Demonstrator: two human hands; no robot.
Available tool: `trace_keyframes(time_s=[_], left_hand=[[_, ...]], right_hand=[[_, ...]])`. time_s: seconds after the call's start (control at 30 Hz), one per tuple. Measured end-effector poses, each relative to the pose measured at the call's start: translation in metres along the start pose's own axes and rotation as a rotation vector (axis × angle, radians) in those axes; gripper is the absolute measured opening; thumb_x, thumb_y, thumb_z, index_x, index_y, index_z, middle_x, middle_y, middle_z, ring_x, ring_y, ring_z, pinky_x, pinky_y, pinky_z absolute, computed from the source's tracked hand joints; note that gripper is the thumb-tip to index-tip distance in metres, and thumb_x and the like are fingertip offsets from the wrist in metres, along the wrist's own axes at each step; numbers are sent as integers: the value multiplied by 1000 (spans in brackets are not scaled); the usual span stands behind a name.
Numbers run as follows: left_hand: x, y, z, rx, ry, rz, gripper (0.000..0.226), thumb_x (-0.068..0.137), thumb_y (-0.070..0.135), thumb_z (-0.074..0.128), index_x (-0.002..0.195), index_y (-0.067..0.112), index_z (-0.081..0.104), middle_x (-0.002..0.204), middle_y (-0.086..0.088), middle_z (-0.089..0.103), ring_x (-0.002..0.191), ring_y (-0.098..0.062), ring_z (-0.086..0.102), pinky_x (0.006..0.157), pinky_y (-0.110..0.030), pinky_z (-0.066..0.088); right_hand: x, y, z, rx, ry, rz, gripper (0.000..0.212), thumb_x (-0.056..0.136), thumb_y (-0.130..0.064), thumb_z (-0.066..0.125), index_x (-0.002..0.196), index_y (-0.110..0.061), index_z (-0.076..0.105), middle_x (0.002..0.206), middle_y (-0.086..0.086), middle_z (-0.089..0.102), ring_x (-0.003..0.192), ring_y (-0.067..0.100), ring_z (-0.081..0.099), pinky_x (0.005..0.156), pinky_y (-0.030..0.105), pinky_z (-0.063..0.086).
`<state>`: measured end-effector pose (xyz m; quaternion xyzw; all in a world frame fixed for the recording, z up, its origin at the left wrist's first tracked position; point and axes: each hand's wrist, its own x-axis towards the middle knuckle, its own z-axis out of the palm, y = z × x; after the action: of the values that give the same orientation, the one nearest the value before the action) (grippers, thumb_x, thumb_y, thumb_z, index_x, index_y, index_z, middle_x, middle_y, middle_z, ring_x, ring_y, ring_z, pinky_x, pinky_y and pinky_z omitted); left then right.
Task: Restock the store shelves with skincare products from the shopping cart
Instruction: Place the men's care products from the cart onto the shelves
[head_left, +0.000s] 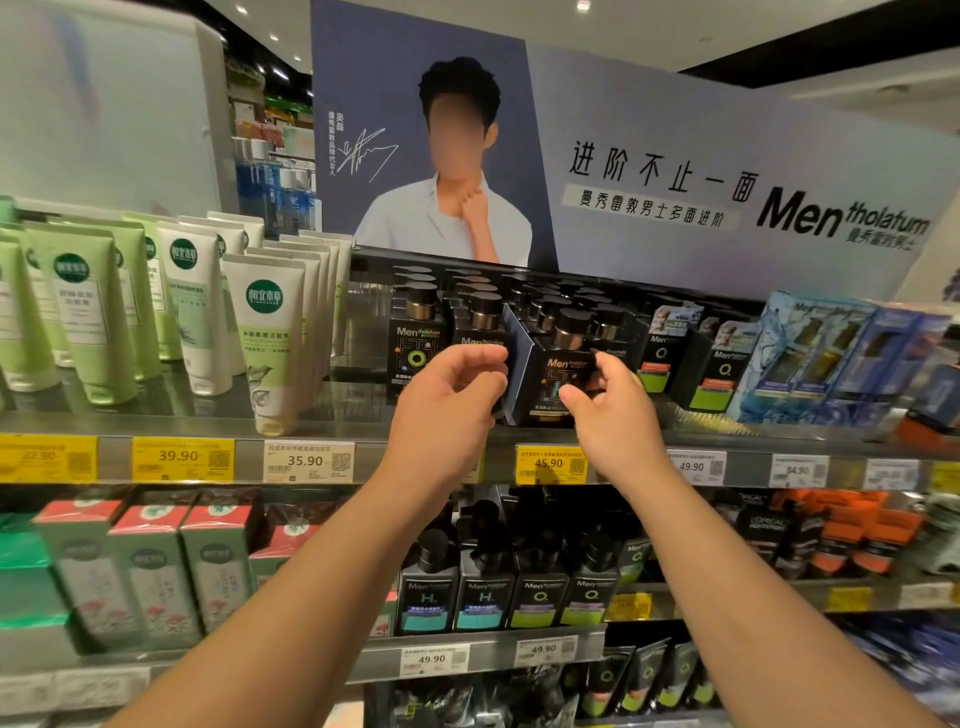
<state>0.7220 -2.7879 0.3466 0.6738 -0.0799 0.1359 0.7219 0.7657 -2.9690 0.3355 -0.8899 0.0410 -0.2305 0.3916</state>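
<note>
Right hand (605, 400): thumb and fingers pinching a black Mentholatum pump bottle (563, 374) by its lower body, turned corner-on at the top shelf's (322, 426) front edge; probably being squared into its row. Left hand (457, 387): fingers curled round the edge of the neighbouring black bottle (480, 325), seemingly steadying it or holding a gap.

Upright black bottle (415, 338) just left, more pump bottles packed close behind; little slack for turning. Boxed Mentholatum packs (719, 364) close on right. Green and white tubes (267, 332) standing cap-down to left. Yellow 45.90 price tag (550, 464) below. Shopping cart not in view.
</note>
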Motion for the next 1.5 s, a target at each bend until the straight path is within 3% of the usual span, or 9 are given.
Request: trace_keyframes(time_s=[0.2, 0.3, 0.57, 0.8, 0.9, 1.07, 1.27, 1.4, 1.5], left_hand=[[-1, 0, 0, 11, -6, -6, 23, 99, 18, 62, 113, 34, 72, 105, 18, 74, 96, 1, 69, 87, -32, 62], [-2, -1, 0, 13, -3, -7, 24, 99, 18, 62, 114, 34, 72, 107, 17, 74, 98, -2, 70, 87, -36, 62], [-4, 0, 0, 25, 0, 1, 23, 100, 19, 62, 116, 33, 71, 107, 18, 74, 100, -2, 69, 88, -35, 61], [-5, -1, -1, 25, 6, 1, 22, 99, 20, 62, 114, 34, 72, 108, 17, 73, 101, -3, 69, 87, -32, 61], [-6, -1, 2, 26, -4, -2, 22, 99, 20, 62, 113, 34, 72, 108, 16, 74, 101, -6, 69, 87, -34, 60], [-9, -2, 5, 17, -31, -6, 23, 99, 20, 62, 114, 34, 71, 108, 16, 74, 102, -4, 69, 86, -33, 61], [-16, -4, 11, -12, -39, -24, 21, 99, 20, 62, 110, 34, 71, 107, 12, 74, 102, -8, 69, 91, -41, 60], [-27, -11, 25, -34, -104, -66, 19, 100, 21, 62, 108, 35, 71, 105, 11, 75, 100, -13, 70, 89, -44, 59], [-34, -18, 37, -53, -149, -90, 19, 98, 23, 63, 108, 37, 72, 107, 12, 75, 101, -12, 70, 87, -43, 60]], right_hand=[[-2, -2, 2, 3, -6, 18, 91, 85, -53, 78, 156, -17, 35, 151, 3, 49, 133, 22, 53, 109, 42, 48], [-4, -4, 7, -24, 20, 20, 102, 75, -59, 84, 154, -18, 34, 145, 3, 53, 128, 21, 55, 101, 39, 52], [-3, -15, 17, -34, 105, 40, 85, 75, -50, 88, 140, -19, 43, 129, 3, 59, 107, 19, 58, 73, 29, 44], [-6, -14, 17, -10, 93, 6, 92, 75, -50, 88, 145, -18, 39, 133, 2, 59, 120, 22, 60, 83, 31, 50], [-6, -13, 16, -5, 86, 10, 99, 74, -52, 89, 149, -16, 36, 139, 4, 58, 126, 23, 58, 93, 38, 55], [-11, -9, 9, 23, 99, 1, 102, 73, -54, 89, 152, -18, 35, 147, 4, 51, 132, 22, 52, 101, 36, 49], [-29, 1, -3, 68, 149, -16, 89, 81, -52, 82, 151, -23, 37, 139, -1, 49, 119, 9, 48, 94, 28, 45], [-46, 15, -9, 129, 164, -17, 75, 86, -48, 78, 148, -24, 42, 136, -5, 49, 124, 9, 51, 107, 38, 50], [-62, 27, -19, 150, 142, -10, 66, 88, -44, 77, 145, -27, 47, 135, -9, 48, 125, 5, 50, 110, 35, 48]])
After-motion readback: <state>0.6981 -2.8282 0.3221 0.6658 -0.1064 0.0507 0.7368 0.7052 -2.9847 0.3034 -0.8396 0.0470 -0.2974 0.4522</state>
